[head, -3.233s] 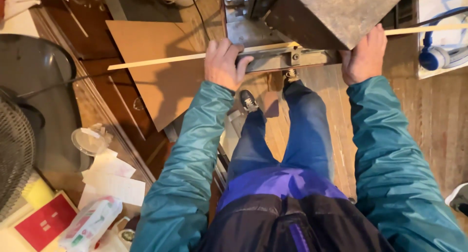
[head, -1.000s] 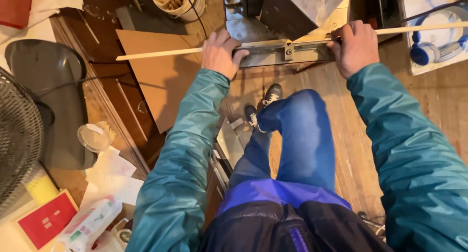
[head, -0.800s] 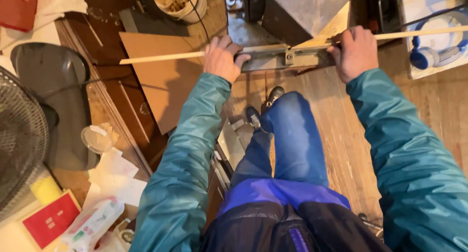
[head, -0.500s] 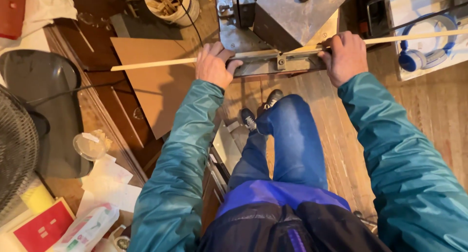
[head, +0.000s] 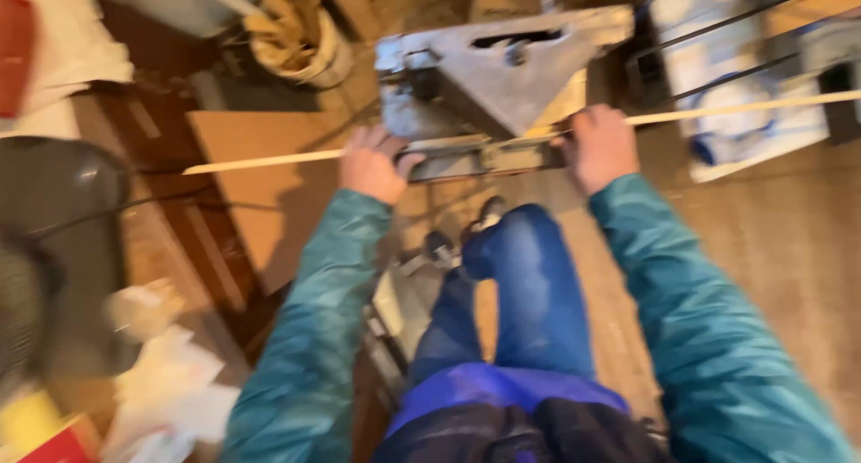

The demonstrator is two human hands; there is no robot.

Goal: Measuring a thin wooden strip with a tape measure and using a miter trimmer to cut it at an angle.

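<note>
A long thin pale wooden strip [head: 269,161] lies across a grey metal machine [head: 489,77], running from the left to past the right edge of the view. My left hand [head: 372,165] presses the strip at the machine's left end. My right hand [head: 603,146] grips it at the machine's right end. Both arms wear teal sleeves. My legs in blue trousers [head: 525,288] are below the machine, one foot raised on a pedal-like part [head: 439,246]. The picture is motion-blurred.
A brown board [head: 269,190] lies on the wooden floor at the left. A round basket of scraps [head: 296,33] sits behind it. A dark fan [head: 45,248] and white papers [head: 170,391] are at the lower left. A white crate-like thing [head: 744,86] stands at the right.
The view has swung and blurred, and the machine sits lower in the picture. Both hands stay on the strip at either side of the machine.
</note>
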